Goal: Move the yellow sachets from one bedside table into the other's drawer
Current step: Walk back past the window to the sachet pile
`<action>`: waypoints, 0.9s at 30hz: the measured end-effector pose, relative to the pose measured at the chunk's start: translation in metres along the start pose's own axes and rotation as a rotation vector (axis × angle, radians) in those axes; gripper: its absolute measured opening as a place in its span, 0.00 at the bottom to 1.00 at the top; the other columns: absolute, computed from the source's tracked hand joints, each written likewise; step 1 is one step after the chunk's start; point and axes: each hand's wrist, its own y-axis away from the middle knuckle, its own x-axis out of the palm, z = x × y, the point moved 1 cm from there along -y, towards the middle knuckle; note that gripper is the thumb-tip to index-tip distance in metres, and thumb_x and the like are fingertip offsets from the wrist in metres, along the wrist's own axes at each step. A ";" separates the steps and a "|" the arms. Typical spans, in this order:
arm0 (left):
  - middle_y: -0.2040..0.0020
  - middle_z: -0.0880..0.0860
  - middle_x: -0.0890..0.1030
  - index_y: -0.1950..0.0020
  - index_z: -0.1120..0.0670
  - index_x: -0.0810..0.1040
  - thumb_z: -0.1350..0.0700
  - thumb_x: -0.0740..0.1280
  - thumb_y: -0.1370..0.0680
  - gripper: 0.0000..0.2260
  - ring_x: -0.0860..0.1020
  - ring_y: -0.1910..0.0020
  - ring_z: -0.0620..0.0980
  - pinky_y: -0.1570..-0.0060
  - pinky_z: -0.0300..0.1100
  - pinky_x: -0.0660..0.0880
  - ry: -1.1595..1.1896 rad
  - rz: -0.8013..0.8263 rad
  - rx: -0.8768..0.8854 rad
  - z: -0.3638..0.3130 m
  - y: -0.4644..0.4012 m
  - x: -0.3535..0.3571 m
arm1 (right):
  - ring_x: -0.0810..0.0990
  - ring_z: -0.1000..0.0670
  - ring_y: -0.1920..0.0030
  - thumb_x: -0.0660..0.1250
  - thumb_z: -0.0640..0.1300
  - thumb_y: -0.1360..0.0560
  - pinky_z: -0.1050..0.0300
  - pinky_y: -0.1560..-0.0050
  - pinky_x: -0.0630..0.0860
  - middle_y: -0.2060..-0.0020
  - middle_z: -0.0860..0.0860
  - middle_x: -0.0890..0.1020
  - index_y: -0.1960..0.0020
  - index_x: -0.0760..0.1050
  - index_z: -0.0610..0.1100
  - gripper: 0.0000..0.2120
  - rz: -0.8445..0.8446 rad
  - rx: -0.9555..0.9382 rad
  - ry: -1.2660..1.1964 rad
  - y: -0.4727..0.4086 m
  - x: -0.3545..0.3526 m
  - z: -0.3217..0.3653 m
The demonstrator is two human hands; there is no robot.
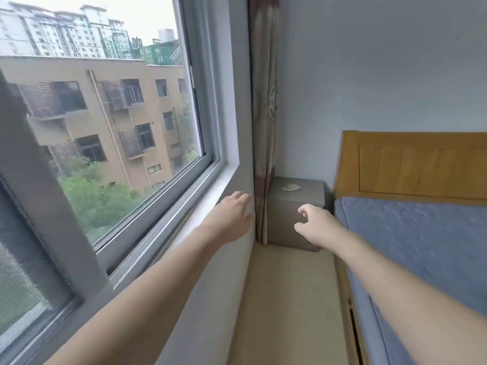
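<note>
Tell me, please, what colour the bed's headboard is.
The headboard is yellowish-orange wood, seen in the head view.

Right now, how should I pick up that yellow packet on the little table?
The yellow packet lies flat on the bedside table. Probably come down from above and pinch the pointed corner on its right, which seems easiest to lift. Both hands are empty; the right hand looks closer.
</note>
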 end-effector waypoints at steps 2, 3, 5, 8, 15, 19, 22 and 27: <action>0.29 0.51 0.69 0.29 0.53 0.68 0.52 0.61 0.19 0.19 0.70 0.32 0.53 0.35 0.45 0.68 0.071 0.013 0.002 0.014 -0.059 0.016 | 0.73 0.47 0.35 0.61 0.48 0.23 0.53 0.40 0.72 0.30 0.50 0.70 0.27 0.65 0.48 0.24 -0.013 0.030 0.010 -0.057 -0.002 -0.007; 0.28 0.51 0.68 0.28 0.53 0.68 0.52 0.60 0.19 0.19 0.70 0.31 0.53 0.35 0.44 0.68 0.095 0.033 0.006 0.020 -0.091 0.021 | 0.72 0.47 0.35 0.61 0.48 0.23 0.53 0.40 0.72 0.29 0.51 0.70 0.27 0.65 0.49 0.24 -0.007 0.050 0.007 -0.084 -0.005 -0.011; 0.28 0.50 0.68 0.28 0.53 0.68 0.52 0.60 0.19 0.20 0.70 0.31 0.52 0.36 0.43 0.68 0.109 0.048 0.021 0.032 -0.154 0.029 | 0.73 0.48 0.36 0.61 0.48 0.23 0.53 0.42 0.72 0.30 0.50 0.70 0.27 0.65 0.48 0.24 0.001 0.076 0.010 -0.135 -0.014 -0.021; 0.29 0.51 0.69 0.28 0.53 0.69 0.52 0.59 0.20 0.19 0.70 0.32 0.54 0.36 0.45 0.69 0.135 0.037 0.022 0.039 -0.247 0.038 | 0.73 0.48 0.37 0.61 0.47 0.23 0.53 0.41 0.72 0.31 0.49 0.71 0.28 0.65 0.47 0.24 -0.061 0.119 -0.016 -0.202 -0.037 -0.044; 0.32 0.54 0.71 0.29 0.56 0.69 0.54 0.60 0.20 0.19 0.71 0.33 0.55 0.36 0.44 0.68 0.180 0.193 0.066 0.032 -0.417 0.120 | 0.71 0.49 0.33 0.60 0.47 0.21 0.55 0.40 0.69 0.28 0.50 0.68 0.26 0.63 0.47 0.24 -0.060 0.240 -0.074 -0.353 -0.052 -0.126; 0.33 0.54 0.72 0.30 0.56 0.70 0.55 0.60 0.21 0.19 0.72 0.34 0.54 0.36 0.42 0.68 0.202 0.221 0.052 0.038 -0.522 0.170 | 0.74 0.49 0.37 0.60 0.46 0.21 0.56 0.42 0.71 0.30 0.49 0.70 0.26 0.63 0.47 0.24 -0.042 0.236 -0.090 -0.463 -0.049 -0.167; 0.35 0.55 0.75 0.32 0.57 0.73 0.55 0.62 0.21 0.17 0.72 0.35 0.54 0.40 0.39 0.67 0.217 0.255 -0.010 0.048 -0.609 0.188 | 0.76 0.48 0.39 0.61 0.47 0.22 0.52 0.40 0.75 0.32 0.49 0.72 0.26 0.63 0.47 0.25 -0.015 0.227 -0.124 -0.548 -0.055 -0.189; 0.34 0.53 0.76 0.29 0.57 0.72 0.52 0.63 0.20 0.20 0.73 0.33 0.53 0.41 0.36 0.66 0.303 0.275 -0.118 0.071 -0.732 0.210 | 0.75 0.49 0.38 0.61 0.47 0.21 0.54 0.41 0.74 0.30 0.49 0.71 0.26 0.64 0.46 0.24 0.012 0.205 -0.159 -0.672 -0.063 -0.209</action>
